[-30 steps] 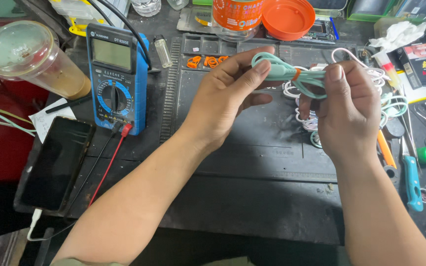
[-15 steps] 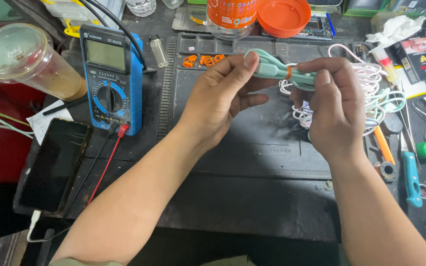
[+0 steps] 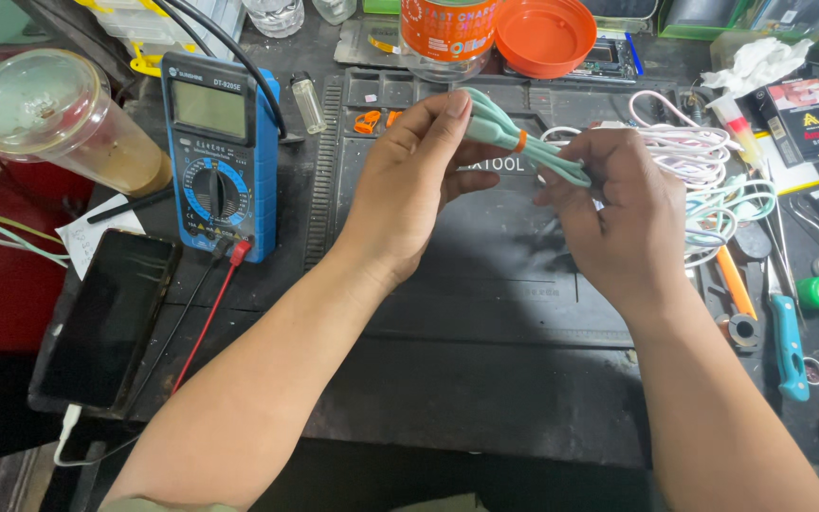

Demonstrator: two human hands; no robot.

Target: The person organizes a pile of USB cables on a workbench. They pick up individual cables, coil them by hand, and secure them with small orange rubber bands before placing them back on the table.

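Mint-green cable bundle [image 3: 523,144], banded in orange, sits raised above the dark work mat [image 3: 485,284] on the counter; I see my left hand [image 3: 409,185] pinching its looped end and my right hand [image 3: 618,213] closing its grip around the other end, beside a blue multimeter [image 3: 222,152].

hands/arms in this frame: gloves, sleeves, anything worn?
Both hands bare: left hand, right hand. No gloves, rings, watch or bands visible. Forearms bare to the frame's bottom edge; a sliver of pale greenish cloth shows at the left arm's lower end, perhaps a sleeve hem. No markings or cables on either arm.
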